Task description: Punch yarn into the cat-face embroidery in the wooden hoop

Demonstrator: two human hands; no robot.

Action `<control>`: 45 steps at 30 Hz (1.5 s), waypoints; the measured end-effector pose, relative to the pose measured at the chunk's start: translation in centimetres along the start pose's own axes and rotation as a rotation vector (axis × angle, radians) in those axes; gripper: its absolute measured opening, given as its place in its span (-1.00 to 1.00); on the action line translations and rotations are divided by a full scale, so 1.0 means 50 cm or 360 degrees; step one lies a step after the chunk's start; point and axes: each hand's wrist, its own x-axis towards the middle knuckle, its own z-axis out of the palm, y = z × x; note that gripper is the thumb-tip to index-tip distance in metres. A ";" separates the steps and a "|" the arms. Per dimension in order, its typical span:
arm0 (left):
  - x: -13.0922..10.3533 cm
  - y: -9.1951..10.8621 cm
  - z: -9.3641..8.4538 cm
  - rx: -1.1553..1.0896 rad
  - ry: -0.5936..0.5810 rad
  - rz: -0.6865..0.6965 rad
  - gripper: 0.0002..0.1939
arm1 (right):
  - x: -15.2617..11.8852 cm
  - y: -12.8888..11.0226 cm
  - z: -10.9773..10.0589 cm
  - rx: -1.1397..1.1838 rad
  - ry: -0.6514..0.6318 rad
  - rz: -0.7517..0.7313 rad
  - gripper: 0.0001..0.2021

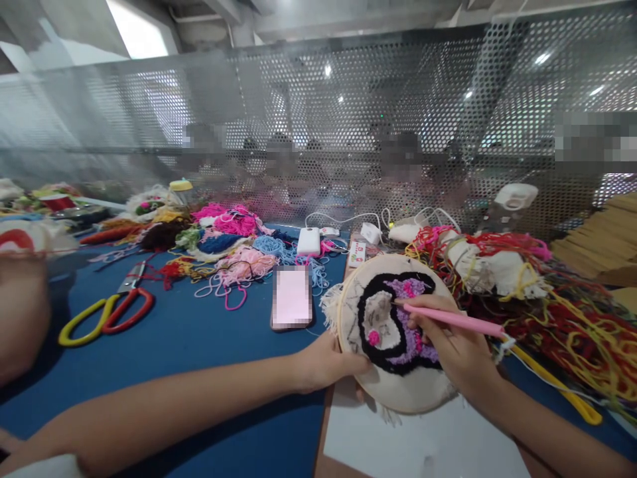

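Observation:
My left hand (328,362) grips the lower left rim of a round embroidery hoop (421,392), thumb on the front and fingers behind. The hoop is tilted up toward me. Its cream cloth carries a thick black yarn outline with purple and bright pink loops and a greyish-white patch inside. Closed around a pink punch needle (455,320) is my right hand (450,342). The tool's tip meets the cloth near the upper right of the pale patch. White yarn trails from the handle's back end.
Red-and-yellow scissors (117,309) lie at the left, near another person's arm (22,312). A phone (292,299) rests left of the hoop. Yarn heaps (239,229) line the back, with more tangled yarn (562,338) at the right. White paper (408,438) lies under the hoop. A perforated screen (318,133) stands behind.

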 end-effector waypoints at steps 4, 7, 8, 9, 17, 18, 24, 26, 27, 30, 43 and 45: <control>-0.002 -0.002 -0.001 -0.0015 -0.0008 0.0028 -0.83 | 0.006 -0.002 -0.002 -0.0066 0.0048 -0.0043 -0.87; -0.002 -0.003 -0.003 -0.0011 -0.0030 0.0036 -0.80 | 0.012 -0.009 0.000 0.0030 0.0129 0.0021 -0.90; -0.002 -0.003 -0.004 -0.0013 -0.0043 0.0037 -0.80 | 0.014 -0.010 0.000 0.0060 0.0139 0.0058 -0.91; -0.002 -0.003 -0.004 -0.0016 -0.0050 0.0039 -0.79 | 0.014 -0.010 0.000 0.0076 0.0143 0.0078 -0.91; -0.004 -0.001 -0.001 0.0005 -0.0093 0.0051 -0.78 | 0.018 -0.003 0.000 -0.0111 0.0007 -0.0100 -0.88; -0.003 0.000 -0.001 0.0005 -0.0103 0.0051 -0.79 | 0.020 -0.004 0.000 -0.0131 0.0005 -0.0104 -0.88; 0.001 0.002 -0.002 0.0044 -0.0188 0.0070 -0.83 | 0.028 -0.018 -0.002 -0.0289 0.0005 -0.0179 -0.91; 0.002 0.003 -0.004 0.0049 -0.0187 0.0079 -0.82 | 0.028 -0.020 -0.006 -0.0338 -0.0017 -0.0208 -0.91; 0.003 0.003 -0.004 0.0048 -0.0178 0.0084 -0.81 | 0.028 -0.021 -0.009 -0.0368 -0.0044 -0.0221 -0.90; 0.005 0.000 -0.008 0.0046 -0.0160 0.0075 -0.79 | 0.029 -0.022 -0.017 -0.0471 -0.0166 -0.0275 -0.86; 0.014 0.001 -0.008 -0.0087 -0.0132 -0.0035 -0.84 | 0.026 -0.015 -0.025 -0.0533 -0.0256 -0.0045 -0.84; 0.013 0.000 -0.009 -0.0099 -0.0131 -0.0028 -0.84 | 0.027 -0.014 -0.027 -0.0541 -0.0293 -0.0053 -0.83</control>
